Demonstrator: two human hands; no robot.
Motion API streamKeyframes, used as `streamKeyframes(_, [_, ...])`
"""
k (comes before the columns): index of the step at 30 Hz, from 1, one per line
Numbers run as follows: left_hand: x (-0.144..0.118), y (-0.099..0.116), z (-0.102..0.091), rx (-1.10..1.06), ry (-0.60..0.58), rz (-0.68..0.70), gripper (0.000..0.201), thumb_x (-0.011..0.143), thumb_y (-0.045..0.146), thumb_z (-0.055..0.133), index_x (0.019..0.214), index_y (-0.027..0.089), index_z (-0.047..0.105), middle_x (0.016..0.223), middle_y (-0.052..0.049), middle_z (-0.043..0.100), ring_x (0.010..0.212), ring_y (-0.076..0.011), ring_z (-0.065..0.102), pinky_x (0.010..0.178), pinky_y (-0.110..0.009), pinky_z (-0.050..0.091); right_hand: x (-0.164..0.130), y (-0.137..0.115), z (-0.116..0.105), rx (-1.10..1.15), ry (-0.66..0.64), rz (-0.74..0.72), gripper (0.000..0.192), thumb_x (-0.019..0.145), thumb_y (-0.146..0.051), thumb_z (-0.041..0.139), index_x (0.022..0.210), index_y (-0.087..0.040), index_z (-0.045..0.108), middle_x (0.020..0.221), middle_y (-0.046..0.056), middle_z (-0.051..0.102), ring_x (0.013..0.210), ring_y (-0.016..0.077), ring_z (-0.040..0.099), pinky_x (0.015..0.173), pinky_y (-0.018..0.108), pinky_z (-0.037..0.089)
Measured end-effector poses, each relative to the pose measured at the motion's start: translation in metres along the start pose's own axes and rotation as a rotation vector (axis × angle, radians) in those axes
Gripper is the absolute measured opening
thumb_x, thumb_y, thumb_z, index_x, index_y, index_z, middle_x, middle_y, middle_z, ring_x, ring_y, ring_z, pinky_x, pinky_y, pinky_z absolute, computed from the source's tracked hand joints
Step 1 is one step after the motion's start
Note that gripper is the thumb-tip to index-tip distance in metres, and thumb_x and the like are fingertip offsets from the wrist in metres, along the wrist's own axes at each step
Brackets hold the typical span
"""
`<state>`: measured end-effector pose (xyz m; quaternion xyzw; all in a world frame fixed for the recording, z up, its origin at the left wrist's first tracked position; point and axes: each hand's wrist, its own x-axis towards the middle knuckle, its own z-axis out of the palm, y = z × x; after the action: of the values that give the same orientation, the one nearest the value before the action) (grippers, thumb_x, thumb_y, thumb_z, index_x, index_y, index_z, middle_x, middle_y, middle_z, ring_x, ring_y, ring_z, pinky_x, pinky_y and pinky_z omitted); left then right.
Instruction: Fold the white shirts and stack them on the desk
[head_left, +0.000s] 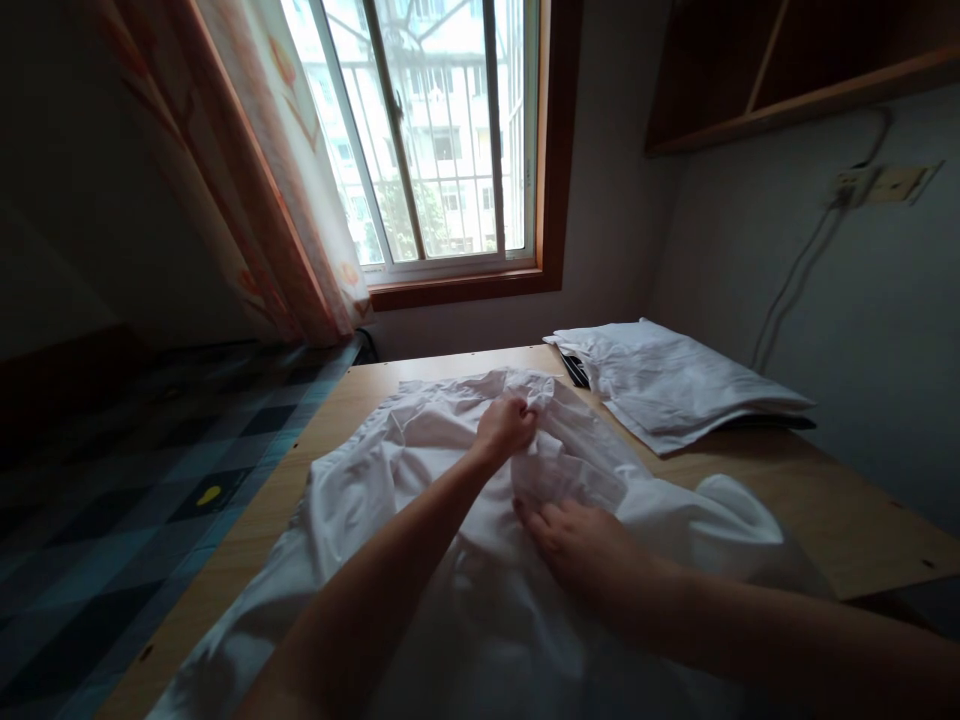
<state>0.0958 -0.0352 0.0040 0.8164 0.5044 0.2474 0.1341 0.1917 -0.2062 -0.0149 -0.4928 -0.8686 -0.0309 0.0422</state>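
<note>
White garment (450, 600) lies rumpled across the wooden table (825, 500); my left hand (506, 425) pinches a fold, my right hand (585, 545) presses flat, unclenched (light, limp, creases easily): I judge seams grip best

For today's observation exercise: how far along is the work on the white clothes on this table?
Done: one white garment lies folded flat at the table's far right. In hand: the left hand pinches a bunch of the crumpled white shirt, while the right hand presses flat on it. Left: that shirt is wrinkled and unfolded, one end hanging off the near edge.
</note>
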Motion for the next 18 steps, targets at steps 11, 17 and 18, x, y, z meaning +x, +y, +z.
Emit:
streamKeyframes(11, [0.012, -0.078, -0.021, -0.091, 0.319, -0.047, 0.042, 0.099, 0.04, 0.035, 0.078, 0.018, 0.064, 0.074, -0.006, 0.068, 0.069, -0.018, 0.059, 0.065, -0.028, 0.04, -0.042, 0.042, -0.066, -0.123, -0.22, 0.411, 0.039, 0.085, -0.028, 0.065, 0.122, -0.015, 0.066, 0.097, 0.017, 0.075, 0.089, 0.0314, 0.071, 0.069, 0.034, 0.052])
streamKeyframes(17, [-0.001, -0.112, -0.006, 0.078, 0.233, -0.056, 0.034, 0.097, 0.029, 0.04, 0.077, 0.019, 0.065, 0.084, -0.009, 0.071, 0.084, -0.0214, 0.063, 0.081, -0.031, 0.044, -0.03, 0.067, -0.065, -0.023, -0.301, 0.291, 0.041, 0.096, -0.052, 0.05, 0.105, -0.018, 0.072, 0.095, 0.014, 0.075, 0.088, 0.0326, 0.071, 0.072, 0.036, 0.051])
streamKeyframes(18, [-0.002, -0.113, -0.004, 0.085, 0.225, -0.044, 0.033, 0.096, 0.029, 0.042, 0.075, 0.019, 0.064, 0.085, -0.009, 0.07, 0.086, -0.0216, 0.062, 0.084, -0.031, 0.044, -0.027, 0.073, -0.064, -0.02, -0.272, 0.292, 0.043, 0.098, -0.051, 0.045, 0.105, -0.018, 0.072, 0.096, 0.014, 0.075, 0.09, 0.0319, 0.071, 0.073, 0.036, 0.051])
